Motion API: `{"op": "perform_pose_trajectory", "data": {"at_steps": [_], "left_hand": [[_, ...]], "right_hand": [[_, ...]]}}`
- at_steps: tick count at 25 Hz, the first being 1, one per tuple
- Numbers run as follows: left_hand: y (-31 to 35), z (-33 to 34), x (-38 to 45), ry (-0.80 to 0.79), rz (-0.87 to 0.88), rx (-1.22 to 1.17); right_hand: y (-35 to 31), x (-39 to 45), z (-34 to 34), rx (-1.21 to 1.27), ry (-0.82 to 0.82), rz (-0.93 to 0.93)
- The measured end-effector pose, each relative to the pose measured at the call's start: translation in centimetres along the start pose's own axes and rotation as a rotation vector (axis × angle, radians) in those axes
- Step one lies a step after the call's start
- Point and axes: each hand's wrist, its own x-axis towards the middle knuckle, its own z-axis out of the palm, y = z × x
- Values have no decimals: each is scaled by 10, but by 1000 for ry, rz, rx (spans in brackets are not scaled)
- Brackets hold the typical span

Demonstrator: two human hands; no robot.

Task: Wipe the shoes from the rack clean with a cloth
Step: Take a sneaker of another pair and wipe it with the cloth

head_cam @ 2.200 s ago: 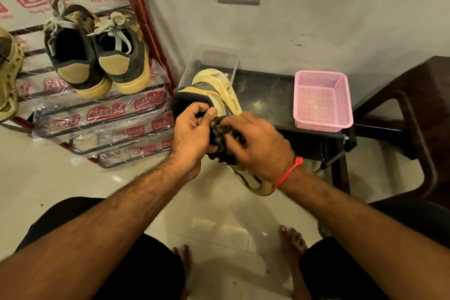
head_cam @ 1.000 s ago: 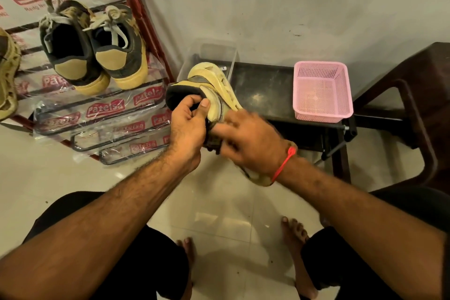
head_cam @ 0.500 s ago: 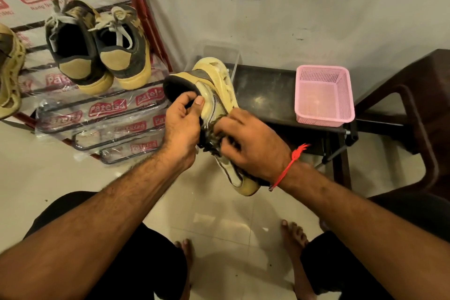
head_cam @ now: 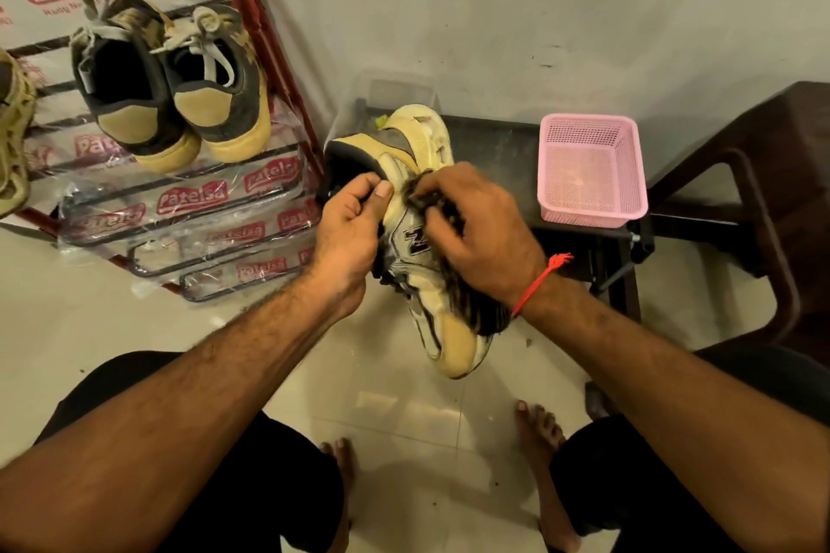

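Observation:
I hold a yellow and grey sneaker (head_cam: pixel 449 328) in the air over the floor, on its side, heel up and toe pointing down toward me. My left hand (head_cam: pixel 348 233) grips it at the dark collar, thumb on the outside. My right hand (head_cam: pixel 480 233) presses a dark frayed cloth (head_cam: pixel 471 305) against the sneaker's side, next to the logo. Part of the cloth hangs out under my wrist. A pair of dark and tan sneakers (head_cam: pixel 170 90) sits on the shoe rack (head_cam: pixel 278 58) at the upper left.
Another yellowish shoe (head_cam: pixel 11 139) shows at the left edge of the rack. A low dark table (head_cam: pixel 494 148) behind the held sneaker carries a pink mesh basket (head_cam: pixel 590 168). A brown plastic chair (head_cam: pixel 763 175) stands at the right. My bare feet rest on the tiled floor (head_cam: pixel 404 409).
The sneaker has turned so its logo side faces me and its toe hangs lower. My right hand has rubbed the cloth back and forth along its side. My left hand keeps its grip.

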Motion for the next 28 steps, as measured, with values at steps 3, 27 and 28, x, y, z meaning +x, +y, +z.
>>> {"op": "perform_pose_trajectory", "data": {"at_steps": [3,27,28], "left_hand": [[-1,2,0,-46,1,-4],[27,-14,2,-44,-180,162],[30,-16,0,-113,-109,390]], "right_hand": [[2,2,1,0,54,-3],[14,2,7,1011,104,927],[13,1,9,1029,116,940]]}}
